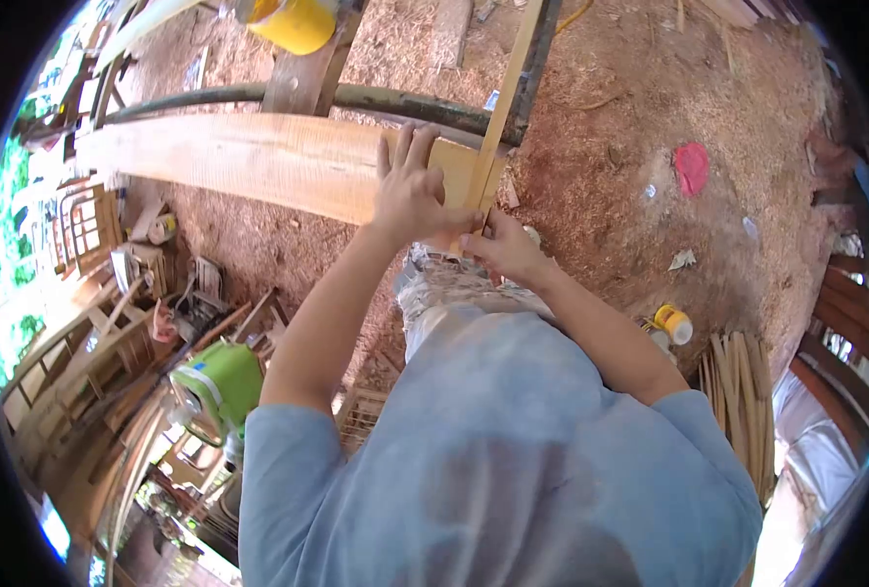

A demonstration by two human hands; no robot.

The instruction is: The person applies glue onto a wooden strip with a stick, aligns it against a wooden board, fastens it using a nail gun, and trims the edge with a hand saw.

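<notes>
A long pale wooden board (249, 161) lies crosswise in front of me. Over its right end runs a narrow wooden strip (498, 122), pointing away from my body. My left hand (410, 196) rests on the board with its fingers spread, and its thumb reaches to the strip's near end. Close beside that thumb, my right hand (511, 249) is closed in a pinch at the board's near right corner. A thin dark line shows at its fingertips, too small to name.
A dark pole (415, 105) runs behind the board, and a yellow bucket (297, 24) stands beyond it. At lower left are a green machine (221, 382) and piled wood. Wooden slats (738, 391) stand at right, near a yellow container (673, 323). Shavings and a red scrap (691, 168) litter the ground.
</notes>
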